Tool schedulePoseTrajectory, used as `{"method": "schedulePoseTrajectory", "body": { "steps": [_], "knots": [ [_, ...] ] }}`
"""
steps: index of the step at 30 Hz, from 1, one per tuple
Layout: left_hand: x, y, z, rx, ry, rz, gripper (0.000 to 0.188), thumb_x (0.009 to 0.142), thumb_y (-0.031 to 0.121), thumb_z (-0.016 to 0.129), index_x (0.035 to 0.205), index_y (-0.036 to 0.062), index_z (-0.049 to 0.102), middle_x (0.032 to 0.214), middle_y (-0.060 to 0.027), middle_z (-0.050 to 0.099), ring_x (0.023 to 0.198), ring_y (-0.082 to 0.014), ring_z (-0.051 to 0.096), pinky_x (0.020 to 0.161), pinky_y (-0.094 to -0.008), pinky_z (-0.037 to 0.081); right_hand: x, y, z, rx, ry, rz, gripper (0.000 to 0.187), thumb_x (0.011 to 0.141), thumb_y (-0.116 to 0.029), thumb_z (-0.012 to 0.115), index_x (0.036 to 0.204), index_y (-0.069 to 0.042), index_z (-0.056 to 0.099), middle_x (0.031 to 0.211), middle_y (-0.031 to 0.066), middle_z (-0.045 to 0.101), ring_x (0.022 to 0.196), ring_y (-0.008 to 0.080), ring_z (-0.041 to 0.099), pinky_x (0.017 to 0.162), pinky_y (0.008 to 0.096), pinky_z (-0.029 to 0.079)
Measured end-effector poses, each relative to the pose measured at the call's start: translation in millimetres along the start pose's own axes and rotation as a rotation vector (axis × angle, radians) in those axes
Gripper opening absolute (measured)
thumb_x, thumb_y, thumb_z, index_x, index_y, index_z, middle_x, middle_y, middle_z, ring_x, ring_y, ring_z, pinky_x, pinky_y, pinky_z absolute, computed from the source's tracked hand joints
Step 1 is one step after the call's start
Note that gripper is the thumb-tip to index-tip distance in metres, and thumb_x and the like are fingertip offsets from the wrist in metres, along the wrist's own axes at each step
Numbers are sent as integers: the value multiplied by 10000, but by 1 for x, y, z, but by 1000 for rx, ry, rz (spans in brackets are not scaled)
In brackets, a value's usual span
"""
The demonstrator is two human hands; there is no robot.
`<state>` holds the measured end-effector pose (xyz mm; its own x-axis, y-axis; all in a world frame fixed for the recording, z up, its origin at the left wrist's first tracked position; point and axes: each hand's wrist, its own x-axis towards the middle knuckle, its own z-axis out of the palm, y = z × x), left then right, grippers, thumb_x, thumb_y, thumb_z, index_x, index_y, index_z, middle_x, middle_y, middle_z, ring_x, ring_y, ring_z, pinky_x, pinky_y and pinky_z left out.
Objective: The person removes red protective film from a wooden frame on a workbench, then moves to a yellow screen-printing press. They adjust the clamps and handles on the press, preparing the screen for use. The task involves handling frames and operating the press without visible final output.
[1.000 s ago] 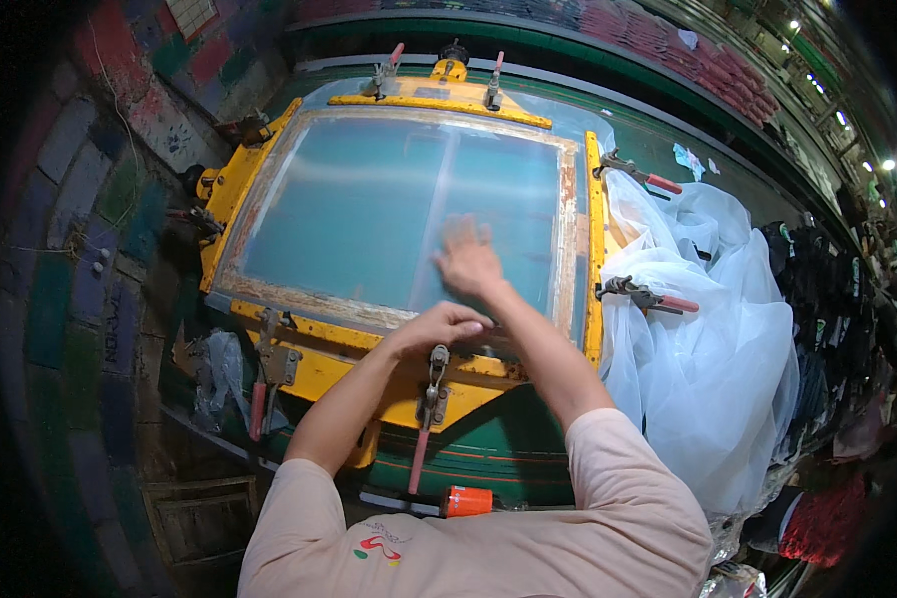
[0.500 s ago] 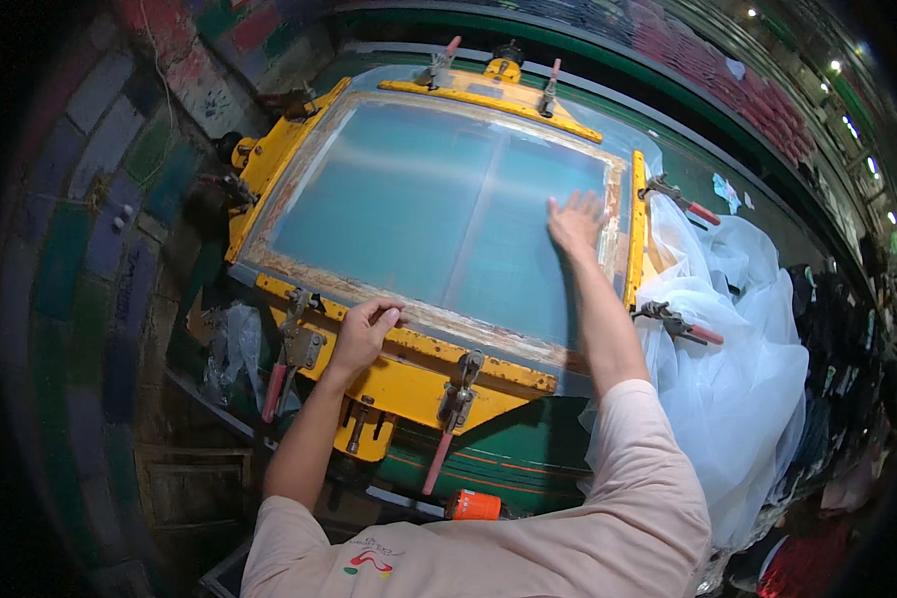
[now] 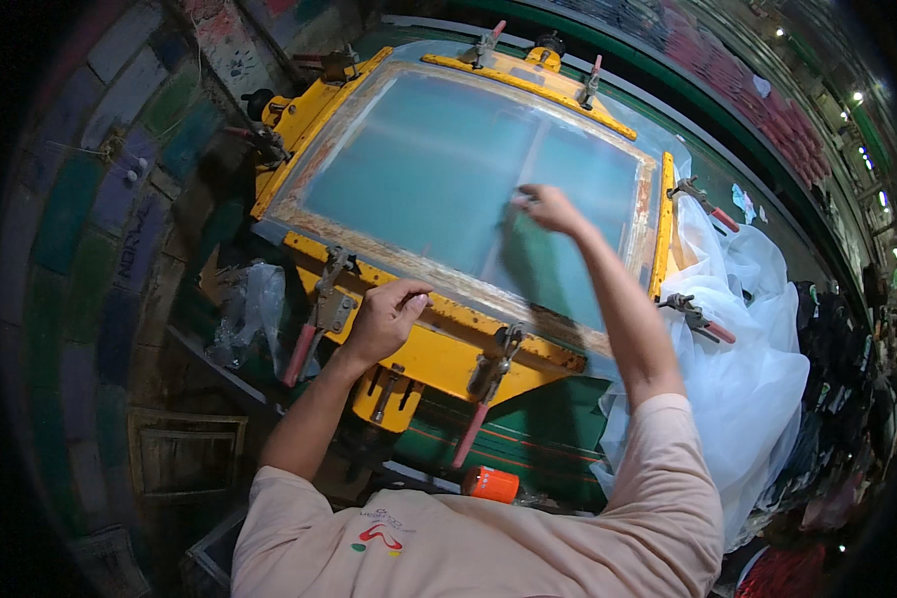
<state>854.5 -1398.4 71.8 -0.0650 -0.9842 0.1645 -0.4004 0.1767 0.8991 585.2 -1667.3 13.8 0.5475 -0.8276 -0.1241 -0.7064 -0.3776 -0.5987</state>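
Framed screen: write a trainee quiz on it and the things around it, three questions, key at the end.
1. True or false: the right hand is over the framed screen, inside its wooden border.

2. Choose one. The clamp handles are: A) blue; B) red; C) white.

3. Fill in: the translucent white sheeting lies heaped on the ____ side of the screen.

Key: 1 true; 2 B; 3 right.

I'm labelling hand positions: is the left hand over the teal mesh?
No, the left hand is at the near yellow bar; only the right hand is over the mesh.
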Motion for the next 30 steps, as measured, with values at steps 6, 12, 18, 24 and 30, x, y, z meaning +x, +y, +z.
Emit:
{"method": "schedulePoseTrajectory", "body": {
  "steps": [6,12,18,24,30],
  "knots": [
    [-1,-3,-46,378,-137,215,282,914,90,631,1163,-43,620,1163,-197,636,1113,-373,604,968,-433,483,7,33,-50,-236,-31,484,608,910,-460,648,1248,45,641,1243,284,643,1192,401,613,1002,437,487],
    [8,-27,-112,491,-175,345,278,901,92,640,1156,-14,620,1175,-173,618,1141,-346,576,976,-453,445,31,-31,19,-342,-169,700,827,960,-661,420,1463,-4,439,1559,247,341,1478,408,260,1151,596,286],
    [-9,-63,-197,306,-150,233,195,912,83,630,1081,-15,643,1092,-167,660,1071,-346,627,939,-421,472,68,-74,96,-389,333,755,874,993,-655,301,1570,-5,211,1639,250,142,1516,448,101,1173,677,104],
    [-13,-91,-252,159,-17,104,147,939,76,610,1023,-31,667,1016,-159,684,979,-340,668,864,-388,523,160,-206,175,-360,134,119,711,1017,-568,374,1518,-67,317,1622,216,201,1507,405,172,1188,636,105],
    [-4,-100,-251,92,-51,158,121,948,81,615,1009,-11,665,1003,-143,686,985,-295,671,842,-368,525,175,-311,221,267,-961,-609,523,981,-285,576,1403,16,510,1477,181,498,1306,324,488,1155,430,319]
  ]
}}
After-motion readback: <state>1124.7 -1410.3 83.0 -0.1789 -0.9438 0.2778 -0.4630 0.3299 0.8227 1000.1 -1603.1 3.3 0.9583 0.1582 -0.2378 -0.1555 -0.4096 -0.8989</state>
